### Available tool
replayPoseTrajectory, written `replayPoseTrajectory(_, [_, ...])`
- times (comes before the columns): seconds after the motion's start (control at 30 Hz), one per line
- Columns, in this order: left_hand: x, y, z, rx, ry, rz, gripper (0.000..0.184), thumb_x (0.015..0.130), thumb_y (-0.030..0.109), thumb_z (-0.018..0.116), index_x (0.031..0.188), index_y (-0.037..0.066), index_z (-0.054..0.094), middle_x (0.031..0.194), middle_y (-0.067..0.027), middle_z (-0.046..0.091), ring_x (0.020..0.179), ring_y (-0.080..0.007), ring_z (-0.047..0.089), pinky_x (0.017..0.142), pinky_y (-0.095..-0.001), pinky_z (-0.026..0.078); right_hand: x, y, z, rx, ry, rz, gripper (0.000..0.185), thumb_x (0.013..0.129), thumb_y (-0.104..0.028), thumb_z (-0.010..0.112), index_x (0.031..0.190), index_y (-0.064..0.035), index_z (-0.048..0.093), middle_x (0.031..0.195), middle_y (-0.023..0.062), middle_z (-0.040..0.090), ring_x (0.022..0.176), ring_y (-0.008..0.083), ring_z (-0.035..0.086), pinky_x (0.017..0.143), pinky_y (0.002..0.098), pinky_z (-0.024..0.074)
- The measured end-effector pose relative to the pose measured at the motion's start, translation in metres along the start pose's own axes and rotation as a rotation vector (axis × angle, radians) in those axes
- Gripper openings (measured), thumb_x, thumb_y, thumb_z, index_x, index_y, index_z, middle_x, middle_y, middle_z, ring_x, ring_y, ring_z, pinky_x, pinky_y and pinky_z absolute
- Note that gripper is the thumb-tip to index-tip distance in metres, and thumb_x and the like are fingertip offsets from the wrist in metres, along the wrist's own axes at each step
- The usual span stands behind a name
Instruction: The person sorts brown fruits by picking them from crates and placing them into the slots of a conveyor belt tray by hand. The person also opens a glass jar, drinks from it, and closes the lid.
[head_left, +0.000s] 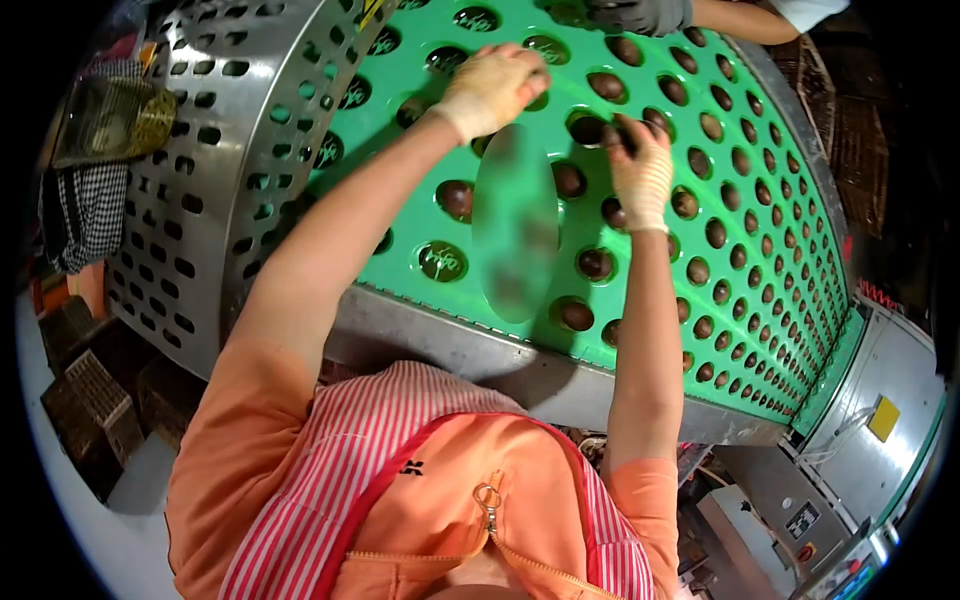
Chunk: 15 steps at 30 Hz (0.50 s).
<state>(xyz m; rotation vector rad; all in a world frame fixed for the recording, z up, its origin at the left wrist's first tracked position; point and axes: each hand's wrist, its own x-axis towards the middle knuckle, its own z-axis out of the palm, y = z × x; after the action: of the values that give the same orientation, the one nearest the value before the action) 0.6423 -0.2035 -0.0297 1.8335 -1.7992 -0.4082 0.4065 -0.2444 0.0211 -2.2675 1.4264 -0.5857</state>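
A green perforated panel with rows of round holes slopes in front of me. Dark brown, egg-like balls sit in many of its holes. My left hand, in a pale glove or wrap, lies over the upper left holes with its fingers curled down. Whatever is under those fingers is hidden. To the right, my right hand, similarly covered, has its fingers closed around a dark brown ball at the fingertips. A blurred oval patch covers part of the panel between my arms.
A perforated steel guard curves along the left, and a metal edge runs along the near side. At the top, another person's dark-gloved hand reaches over the panel. Wicker baskets stand lower left; a metal control box is lower right.
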Motion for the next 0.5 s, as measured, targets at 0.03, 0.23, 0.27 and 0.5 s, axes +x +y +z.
replayPoseTrajectory(0.03, [0.008,-0.005,0.015,0.187,-0.049,0.079,0.029,0.094,0.036,0.049,0.111,0.018,0.064,0.122,-0.0065,0.055,0.112,-0.0309,0.052,0.099,-0.0440,0.042,-0.006,-0.004,-0.005,0.088,0.026,0.027,0.029,0.083,-0.018,0.071,0.112,-0.0125,0.068,0.103,0.0159,0.060,0.088,0.0343,0.062,0.077,0.0414,0.0514])
replayPoseTrajectory(0.23, [-0.021,-0.005,-0.026,-0.366,0.274,0.002,0.032,0.095,0.034,0.054,0.119,0.014,0.062,0.124,-0.0093,0.058,0.112,-0.0322,0.055,0.100,-0.0410,0.043,-0.119,-0.094,0.029,0.090,-0.396,-0.440,0.043,0.075,-0.019,0.073,0.115,-0.0122,0.057,0.108,0.0138,0.059,0.095,0.0334,0.061,0.080,0.0436,0.0516])
replayPoseTrajectory(0.27, [-0.034,-0.006,-0.044,-0.486,0.347,0.056,0.034,0.098,0.035,0.051,0.118,0.009,0.061,0.115,-0.0081,0.062,0.102,-0.0230,0.060,0.093,-0.0336,0.047,-0.135,-0.106,0.038,0.059,-0.439,-0.486,0.044,0.074,-0.021,0.074,0.114,-0.0123,0.057,0.109,0.0125,0.059,0.094,0.0331,0.061,0.079,0.0433,0.0520])
replayPoseTrajectory(0.5, [-0.190,0.021,-0.072,-0.549,0.423,-0.171,0.022,0.096,0.021,0.056,0.103,0.001,0.060,0.091,-0.0068,0.063,0.081,-0.0155,0.058,0.075,-0.0306,0.049,-0.143,-0.130,0.040,0.222,-0.276,-0.320,0.064,0.076,-0.028,0.077,0.133,-0.0113,0.051,0.130,0.0177,0.053,0.106,0.0375,0.059,0.089,0.0429,0.0502])
